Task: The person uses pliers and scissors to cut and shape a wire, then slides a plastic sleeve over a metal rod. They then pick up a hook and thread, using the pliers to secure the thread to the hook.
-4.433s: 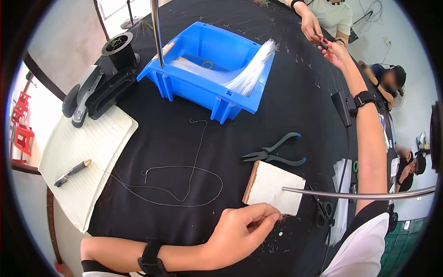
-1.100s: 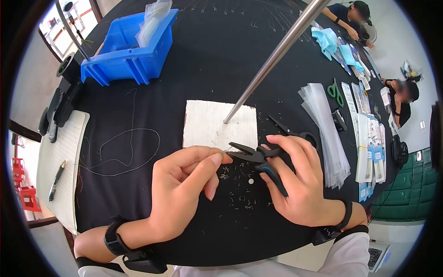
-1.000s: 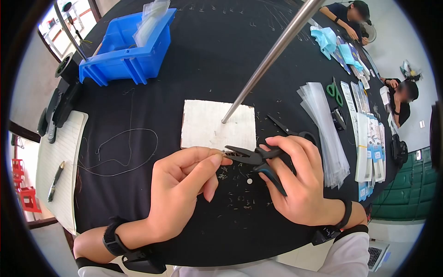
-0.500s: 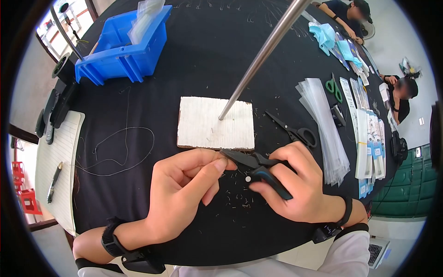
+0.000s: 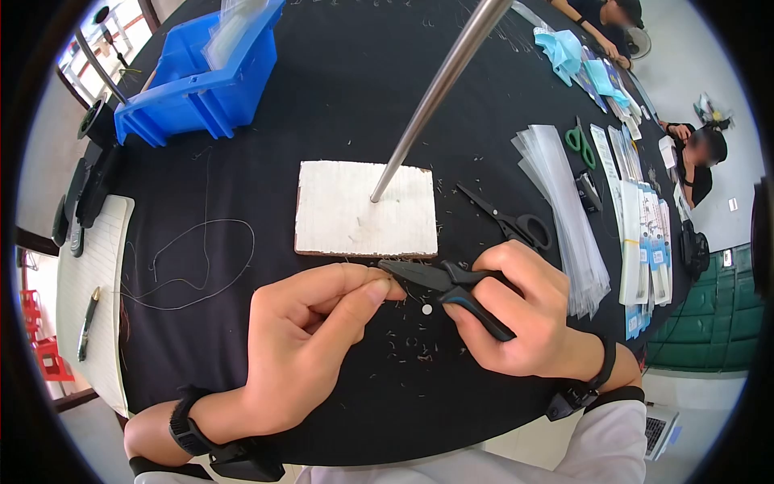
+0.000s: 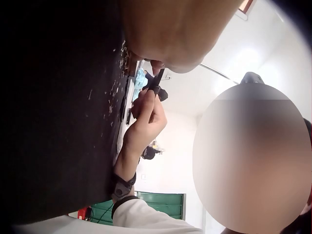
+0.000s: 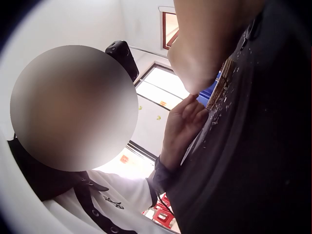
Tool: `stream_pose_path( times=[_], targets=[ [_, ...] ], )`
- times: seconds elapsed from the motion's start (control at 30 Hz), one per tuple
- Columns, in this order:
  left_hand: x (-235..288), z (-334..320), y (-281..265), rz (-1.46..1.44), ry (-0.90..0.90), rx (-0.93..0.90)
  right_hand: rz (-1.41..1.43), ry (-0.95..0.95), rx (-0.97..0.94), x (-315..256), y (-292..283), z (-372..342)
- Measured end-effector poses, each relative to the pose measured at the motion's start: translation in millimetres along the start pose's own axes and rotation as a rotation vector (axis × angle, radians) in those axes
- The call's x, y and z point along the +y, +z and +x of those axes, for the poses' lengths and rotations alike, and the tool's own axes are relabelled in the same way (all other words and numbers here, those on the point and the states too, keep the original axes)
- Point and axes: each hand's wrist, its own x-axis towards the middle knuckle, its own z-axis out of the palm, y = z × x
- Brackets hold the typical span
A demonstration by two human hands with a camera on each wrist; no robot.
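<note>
My left hand (image 5: 310, 323) pinches a small, thin piece between thumb and index finger; the fingertips mostly hide it and I cannot tell its kind. Dark long-nose pliers (image 5: 431, 277) with blue-trimmed handles are gripped in my right hand (image 5: 520, 310). Their closed tips lie right at the left fingertips, over the near edge of a white-topped board (image 5: 339, 222). In the left wrist view the right hand (image 6: 146, 117) appears with the pliers pointing up to the left hand's fingers. The right wrist view shows the left hand (image 7: 183, 119) with its fingers curled in.
A metal rod (image 5: 435, 105) slants down over the board. Black scissors (image 5: 524, 230), clear plastic sleeves (image 5: 564, 234) and packets (image 5: 645, 242) lie to the right. Left are looped line (image 5: 242, 226), a notebook (image 5: 101, 323) with a pen (image 5: 89, 323), and a blue bin (image 5: 185, 105). Clippings litter the cloth.
Earlier the pliers lay on the table while the right hand reached toward another person. Since then the right hand has taken up the pliers, and their spread jaws have closed at the left fingertips.
</note>
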Motion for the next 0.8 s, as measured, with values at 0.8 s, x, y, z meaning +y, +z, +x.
stream_pose_path(
  times=[0.8],
  targets=[
    [-4.7, -9.5, 2.6, 0.082, 0.038, -0.138, 0.503, 0.246, -0.105, -7.9, -6.1, 4.6]
  ],
)
